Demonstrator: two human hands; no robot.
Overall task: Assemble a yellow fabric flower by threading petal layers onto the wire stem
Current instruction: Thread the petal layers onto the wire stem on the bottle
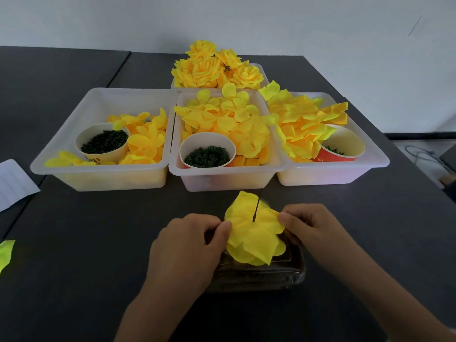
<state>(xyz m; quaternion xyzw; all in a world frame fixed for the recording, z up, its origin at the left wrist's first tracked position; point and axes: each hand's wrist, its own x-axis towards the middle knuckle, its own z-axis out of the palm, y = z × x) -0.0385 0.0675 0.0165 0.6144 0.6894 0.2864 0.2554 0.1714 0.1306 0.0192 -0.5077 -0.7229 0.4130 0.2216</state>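
Observation:
A yellow fabric petal layer (255, 234) is threaded on a thin dark wire stem (257, 206) that pokes up through its middle. My left hand (187, 245) pinches the layer's left edge with thumb and fingers. My right hand (311, 224) pinches its right edge. The layer hangs just above a dark clear-plastic tray (259, 275) near the table's front. What lies under the petals on the stem is hidden.
Three white bins stand behind: the left bin (74, 134), the middle bin (222, 176) and the right bin (345, 169) hold loose yellow petals and paper cups of dark green parts. A far bin (261, 70) holds finished yellow flowers. White paper (14, 183) and a stray petal (6, 253) lie at the left.

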